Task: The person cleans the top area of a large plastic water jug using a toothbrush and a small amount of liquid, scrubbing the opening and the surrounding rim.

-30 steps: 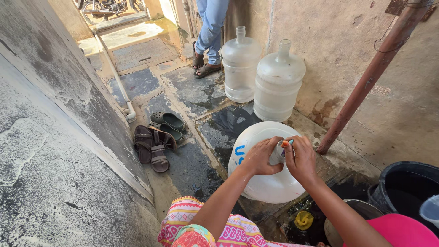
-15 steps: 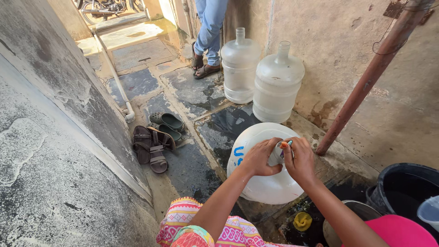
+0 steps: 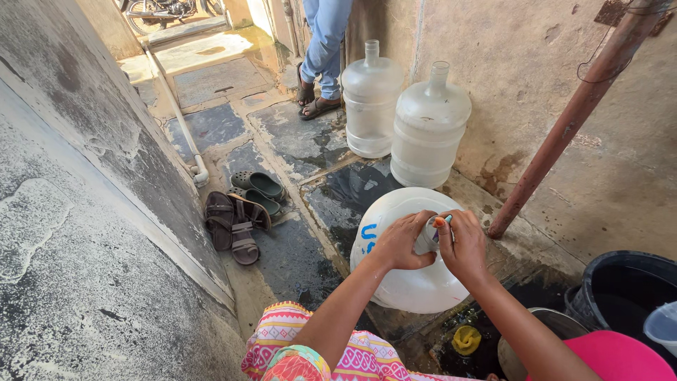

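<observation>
— Jug: where does the big white water jug (image 3: 405, 282) sit?
— At about five o'clock on the wet stone floor (image 3: 303, 141), tilted so its neck faces the person.
— And the hands?
— Both are together at the neck. The left hand (image 3: 400, 241) is wrapped around it from nine o'clock; the right hand (image 3: 462, 243) presses in from three o'clock, its fingers pinching a small orange-tipped thing too small to make out.
— What stands nearby?
— Two clear water bottles (image 3: 402, 113) stand upright at twelve o'clock, touching each other against the wall. A rust-red pipe (image 3: 571, 116) leans at two o'clock. Sandals (image 3: 240, 215) lie at nine o'clock, a yellow scrubber (image 3: 466, 339) at six, a black bucket (image 3: 620, 289) at four.
— Anyone else?
— Another person's legs in blue jeans (image 3: 326, 35) at twelve o'clock, well apart.
</observation>
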